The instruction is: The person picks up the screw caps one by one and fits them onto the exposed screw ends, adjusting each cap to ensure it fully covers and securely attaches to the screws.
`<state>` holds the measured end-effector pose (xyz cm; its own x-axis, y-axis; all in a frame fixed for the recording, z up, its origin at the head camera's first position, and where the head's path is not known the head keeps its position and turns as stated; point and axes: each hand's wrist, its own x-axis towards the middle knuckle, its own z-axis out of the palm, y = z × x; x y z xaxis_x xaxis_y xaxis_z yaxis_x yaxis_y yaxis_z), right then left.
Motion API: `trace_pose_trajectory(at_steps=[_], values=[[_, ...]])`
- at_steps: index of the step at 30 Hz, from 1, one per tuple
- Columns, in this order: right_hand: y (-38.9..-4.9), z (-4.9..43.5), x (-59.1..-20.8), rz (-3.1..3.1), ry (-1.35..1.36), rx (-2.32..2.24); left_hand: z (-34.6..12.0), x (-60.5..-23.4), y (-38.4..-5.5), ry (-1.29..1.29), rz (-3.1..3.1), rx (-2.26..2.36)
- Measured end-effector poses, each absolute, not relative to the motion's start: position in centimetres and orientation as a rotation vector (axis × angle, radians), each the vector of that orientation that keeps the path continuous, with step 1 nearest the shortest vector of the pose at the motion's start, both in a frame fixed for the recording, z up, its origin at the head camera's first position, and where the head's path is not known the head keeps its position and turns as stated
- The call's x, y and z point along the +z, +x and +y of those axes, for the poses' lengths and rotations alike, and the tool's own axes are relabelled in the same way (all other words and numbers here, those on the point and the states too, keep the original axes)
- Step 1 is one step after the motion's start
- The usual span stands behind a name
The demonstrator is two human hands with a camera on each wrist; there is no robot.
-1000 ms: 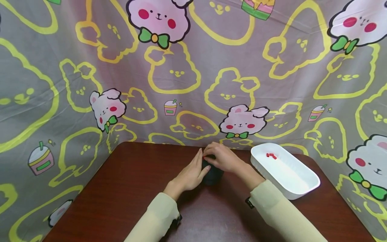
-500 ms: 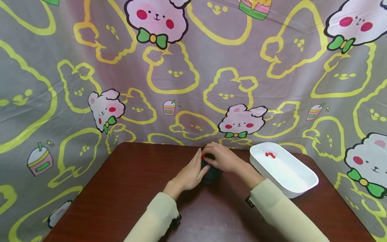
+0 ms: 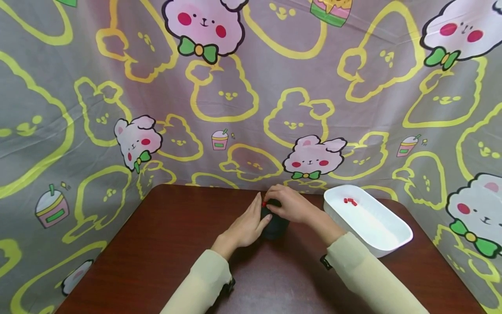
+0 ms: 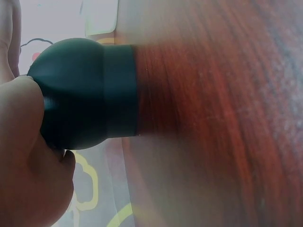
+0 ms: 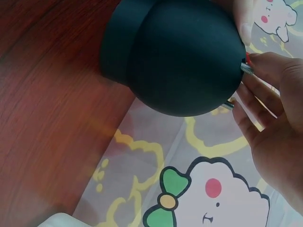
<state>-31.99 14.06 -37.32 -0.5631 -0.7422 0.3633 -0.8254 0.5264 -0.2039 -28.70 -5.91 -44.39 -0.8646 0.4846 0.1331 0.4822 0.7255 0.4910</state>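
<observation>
A dark rounded object point(image 3: 276, 227) with a narrower base stands upright on the table, its body smooth and matt in the left wrist view. My left hand point(image 3: 244, 227) steadies it from the left, fingers along its side and thumb against the front. At its top, my right hand point(image 3: 289, 205) pinches a small red piece point(image 5: 248, 58) between thumb and fingers. Two threaded metal studs, one nearer stud point(image 5: 246, 68) and one lower stud point(image 5: 227, 105), stick out of the top; the red piece sits right by the nearer one. The fingertips partly hide that piece.
A white oblong tray point(image 3: 372, 224) stands to the right, beyond the right forearm. Several small red pieces point(image 3: 350, 201) lie at its far end. The brown wooden table point(image 3: 176, 235) ends at a patterned cloth point(image 3: 243, 131) hanging behind and at both sides.
The right hand shifts very slightly at the top of the dark object, fingers still at the red piece. The left hand and the object stay in place.
</observation>
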Motion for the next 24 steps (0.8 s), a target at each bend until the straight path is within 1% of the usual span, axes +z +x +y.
trace_pose_trajectory(at_steps=[24], values=[[-31.2, 17.0, -35.7, -2.57, 1.238, 0.455, -5.9, -44.6, -28.8, 0.805, 2.926, 0.839]])
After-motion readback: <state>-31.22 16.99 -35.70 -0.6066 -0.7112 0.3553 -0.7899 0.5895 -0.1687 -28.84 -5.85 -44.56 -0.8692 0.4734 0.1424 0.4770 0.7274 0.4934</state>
